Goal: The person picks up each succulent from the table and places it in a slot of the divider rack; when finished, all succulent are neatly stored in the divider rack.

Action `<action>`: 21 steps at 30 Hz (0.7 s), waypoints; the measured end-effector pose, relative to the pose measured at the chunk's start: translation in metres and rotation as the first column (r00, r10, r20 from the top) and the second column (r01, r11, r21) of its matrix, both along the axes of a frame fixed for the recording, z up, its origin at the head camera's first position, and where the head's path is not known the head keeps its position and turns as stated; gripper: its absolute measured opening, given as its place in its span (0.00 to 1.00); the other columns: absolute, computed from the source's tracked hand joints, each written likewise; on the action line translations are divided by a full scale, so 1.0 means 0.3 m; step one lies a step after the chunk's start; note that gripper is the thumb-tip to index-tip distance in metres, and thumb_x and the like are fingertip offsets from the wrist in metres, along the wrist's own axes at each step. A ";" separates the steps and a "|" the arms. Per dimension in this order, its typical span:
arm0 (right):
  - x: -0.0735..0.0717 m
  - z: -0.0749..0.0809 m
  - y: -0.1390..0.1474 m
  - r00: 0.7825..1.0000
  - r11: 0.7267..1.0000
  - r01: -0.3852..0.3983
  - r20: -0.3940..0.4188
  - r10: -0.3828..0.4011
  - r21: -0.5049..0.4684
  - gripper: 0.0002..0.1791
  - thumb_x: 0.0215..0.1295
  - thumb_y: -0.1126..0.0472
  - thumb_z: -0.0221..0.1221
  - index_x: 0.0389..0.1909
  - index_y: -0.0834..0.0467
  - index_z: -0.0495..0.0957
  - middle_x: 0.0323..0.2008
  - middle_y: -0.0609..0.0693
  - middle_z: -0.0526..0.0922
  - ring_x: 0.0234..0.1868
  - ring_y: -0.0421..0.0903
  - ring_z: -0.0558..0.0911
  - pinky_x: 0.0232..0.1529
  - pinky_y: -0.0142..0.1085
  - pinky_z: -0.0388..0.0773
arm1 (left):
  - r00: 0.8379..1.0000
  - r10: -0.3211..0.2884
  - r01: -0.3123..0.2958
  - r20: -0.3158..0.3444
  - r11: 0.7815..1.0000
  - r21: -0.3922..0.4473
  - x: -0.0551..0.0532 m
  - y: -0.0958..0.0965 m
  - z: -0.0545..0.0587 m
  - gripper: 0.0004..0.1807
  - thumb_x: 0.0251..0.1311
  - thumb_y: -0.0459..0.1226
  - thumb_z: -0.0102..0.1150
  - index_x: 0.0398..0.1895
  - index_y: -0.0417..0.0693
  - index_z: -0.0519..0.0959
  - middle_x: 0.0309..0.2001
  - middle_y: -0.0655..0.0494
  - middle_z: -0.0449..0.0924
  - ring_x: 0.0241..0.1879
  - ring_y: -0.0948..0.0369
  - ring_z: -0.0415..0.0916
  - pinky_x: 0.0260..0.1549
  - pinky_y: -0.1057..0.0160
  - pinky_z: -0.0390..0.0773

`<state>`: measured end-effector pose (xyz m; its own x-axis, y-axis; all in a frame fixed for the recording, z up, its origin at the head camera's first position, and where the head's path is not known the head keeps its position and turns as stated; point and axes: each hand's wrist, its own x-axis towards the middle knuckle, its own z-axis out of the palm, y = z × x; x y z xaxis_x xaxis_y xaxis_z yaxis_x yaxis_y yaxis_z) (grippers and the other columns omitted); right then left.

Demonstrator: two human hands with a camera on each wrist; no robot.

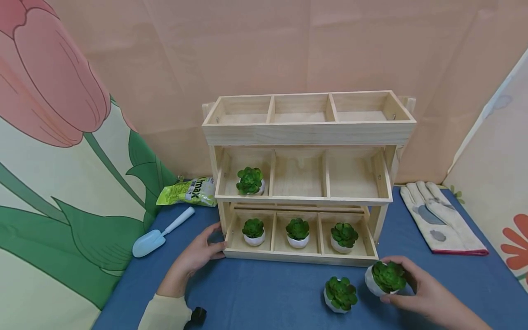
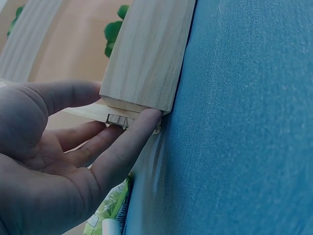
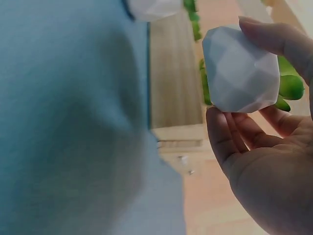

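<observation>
Wooden rack (image 1: 305, 135), three tiers of it, standing on the blue table (image 1: 268, 293), front turned to the person, presumably so every compartment can be reached! Off to its right lie the work gloves (image 1: 441, 217), flat, well clear of the action. Here's the left hand (image 1: 200, 252): thumb and fingertips pinch the bottom tier's left front corner, probably steadying the frame. And the right hand (image 1: 425, 298)! Its grip clasps a white pot between thumb and fingers, seemingly to spare the leaves. That held succulent (image 1: 385, 278) is tilted, apparently lifted, just in front of the rack's bottom right corner. A loose succulent (image 1: 340, 294) sits beside it on the table, handily near; three bottom-tier succulents (image 1: 298, 228) take one compartment each, dividers keeping them apart.
</observation>
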<state>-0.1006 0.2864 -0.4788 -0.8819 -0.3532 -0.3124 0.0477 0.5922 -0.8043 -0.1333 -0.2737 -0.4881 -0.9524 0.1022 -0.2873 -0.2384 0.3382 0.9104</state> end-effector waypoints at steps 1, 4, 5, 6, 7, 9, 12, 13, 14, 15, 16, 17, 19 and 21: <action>0.001 0.011 -0.002 1.000 1.000 -0.005 -0.013 0.005 -0.001 0.44 0.66 0.53 0.75 0.76 0.58 0.63 0.70 0.60 0.73 0.54 0.32 0.77 0.47 0.26 0.79 | 1.000 0.007 -0.007 0.004 1.000 0.004 0.000 0.000 -0.001 0.40 0.77 0.33 0.59 0.85 0.40 0.52 0.82 0.32 0.54 0.63 0.39 0.83 0.58 0.47 0.88; 0.000 0.047 -0.007 0.999 1.000 -0.022 -0.041 0.021 -0.012 0.43 0.66 0.53 0.75 0.77 0.55 0.64 0.70 0.58 0.73 0.54 0.27 0.75 0.48 0.25 0.79 | 1.000 0.021 -0.021 0.013 1.000 0.011 0.000 0.001 -0.001 0.39 0.77 0.33 0.59 0.85 0.41 0.53 0.82 0.33 0.54 0.64 0.39 0.83 0.58 0.47 0.88; -0.002 0.060 -0.008 0.998 0.999 -0.028 -0.050 0.027 -0.015 0.43 0.66 0.53 0.74 0.77 0.54 0.64 0.70 0.58 0.74 0.54 0.27 0.75 0.48 0.25 0.79 | 1.000 0.019 -0.019 0.012 1.000 0.009 -0.001 -0.001 -0.002 0.39 0.77 0.33 0.59 0.85 0.41 0.53 0.82 0.33 0.54 0.64 0.39 0.83 0.58 0.47 0.88; -0.005 0.074 -0.010 0.997 0.999 -0.036 -0.066 0.035 -0.014 0.42 0.66 0.54 0.74 0.77 0.53 0.64 0.69 0.57 0.74 0.54 0.27 0.76 0.48 0.26 0.79 | 1.000 0.025 -0.025 0.012 1.000 0.011 -0.002 -0.001 -0.002 0.39 0.77 0.33 0.59 0.85 0.42 0.53 0.82 0.33 0.54 0.64 0.39 0.83 0.58 0.47 0.88; -0.007 0.087 -0.011 0.996 0.999 -0.045 -0.084 0.043 -0.017 0.42 0.67 0.54 0.74 0.77 0.52 0.65 0.68 0.56 0.75 0.54 0.28 0.76 0.48 0.26 0.79 | 0.999 0.032 -0.032 0.013 0.999 0.012 -0.002 -0.002 -0.002 0.39 0.77 0.33 0.59 0.85 0.42 0.54 0.82 0.34 0.54 0.63 0.40 0.83 0.58 0.47 0.88; -0.012 0.112 -0.015 0.991 0.998 -0.057 -0.122 0.053 -0.028 0.40 0.67 0.55 0.73 0.77 0.50 0.65 0.67 0.51 0.76 0.54 0.30 0.77 0.48 0.25 0.80 | 0.999 0.031 -0.031 0.010 0.999 0.010 -0.002 -0.004 -0.002 0.39 0.77 0.32 0.59 0.85 0.42 0.53 0.82 0.34 0.54 0.63 0.40 0.83 0.58 0.47 0.88; -0.018 0.145 -0.022 0.977 0.993 -0.087 -0.202 0.069 -0.082 0.39 0.67 0.60 0.73 0.76 0.50 0.66 0.63 0.44 0.78 0.55 0.34 0.79 0.48 0.26 0.80 | 1.000 0.024 -0.024 0.008 1.000 0.009 -0.002 -0.004 -0.001 0.39 0.77 0.32 0.58 0.86 0.41 0.53 0.82 0.33 0.54 0.63 0.39 0.83 0.58 0.46 0.88; -0.020 0.157 -0.025 0.973 0.992 -0.090 -0.218 0.068 -0.093 0.39 0.67 0.61 0.73 0.76 0.50 0.66 0.63 0.42 0.78 0.55 0.35 0.79 0.48 0.26 0.80 | 1.000 0.019 -0.019 0.007 1.000 0.008 -0.002 -0.004 -0.002 0.39 0.77 0.33 0.58 0.86 0.41 0.52 0.82 0.32 0.53 0.63 0.39 0.83 0.58 0.46 0.88; -0.022 0.168 -0.028 0.969 0.990 -0.094 -0.237 0.068 -0.101 0.39 0.66 0.61 0.73 0.75 0.50 0.66 0.62 0.41 0.78 0.55 0.36 0.80 0.48 0.26 0.80 | 1.000 0.018 -0.018 0.007 1.000 0.010 -0.002 -0.003 -0.002 0.40 0.77 0.33 0.58 0.86 0.41 0.52 0.82 0.32 0.53 0.63 0.39 0.83 0.58 0.46 0.88; -0.025 0.180 -0.030 0.965 0.989 -0.100 -0.252 0.069 -0.111 0.39 0.66 0.62 0.73 0.75 0.50 0.66 0.62 0.39 0.77 0.55 0.37 0.80 0.48 0.26 0.81 | 1.000 0.019 -0.019 0.007 1.000 0.011 -0.002 -0.003 -0.003 0.40 0.77 0.33 0.59 0.86 0.42 0.52 0.82 0.33 0.53 0.63 0.39 0.83 0.58 0.46 0.88; -0.028 0.191 -0.034 0.962 0.986 -0.108 -0.265 0.072 -0.126 0.39 0.66 0.63 0.73 0.75 0.51 0.66 0.62 0.40 0.77 0.55 0.38 0.80 0.48 0.27 0.81 | 1.000 0.019 -0.019 0.006 1.000 0.012 -0.002 -0.003 -0.003 0.40 0.77 0.33 0.59 0.86 0.42 0.53 0.82 0.33 0.53 0.63 0.39 0.83 0.58 0.46 0.88; -0.031 0.202 -0.039 0.959 0.984 -0.114 -0.273 0.073 -0.136 0.40 0.66 0.64 0.73 0.75 0.52 0.66 0.61 0.40 0.77 0.54 0.39 0.80 0.47 0.28 0.82 | 1.000 0.016 -0.016 0.004 1.000 0.011 -0.001 -0.003 -0.003 0.40 0.77 0.33 0.59 0.86 0.42 0.52 0.83 0.33 0.53 0.63 0.39 0.83 0.58 0.46 0.88; -0.038 0.227 -0.049 0.960 0.983 -0.118 -0.271 0.076 -0.140 0.39 0.66 0.64 0.73 0.75 0.51 0.66 0.61 0.42 0.77 0.54 0.40 0.80 0.47 0.29 0.83 | 1.000 0.014 -0.014 0.006 1.000 0.009 0.000 -0.003 -0.003 0.40 0.78 0.33 0.59 0.86 0.42 0.53 0.83 0.33 0.53 0.63 0.40 0.83 0.58 0.46 0.88; -0.045 0.249 -0.062 0.952 0.976 -0.141 -0.293 0.088 -0.166 0.39 0.66 0.66 0.73 0.75 0.52 0.66 0.60 0.43 0.77 0.53 0.42 0.81 0.47 0.30 0.84 | 1.000 0.016 -0.016 0.010 1.000 0.004 0.001 -0.003 -0.002 0.39 0.78 0.33 0.59 0.86 0.42 0.53 0.83 0.33 0.53 0.63 0.40 0.83 0.58 0.46 0.88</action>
<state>-0.1142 0.2677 -0.4040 -0.8746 -0.4843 0.0227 -0.2560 0.4216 -0.8699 -0.1329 -0.2747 -0.4888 -0.9511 0.0880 -0.2960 -0.2525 0.3303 0.9095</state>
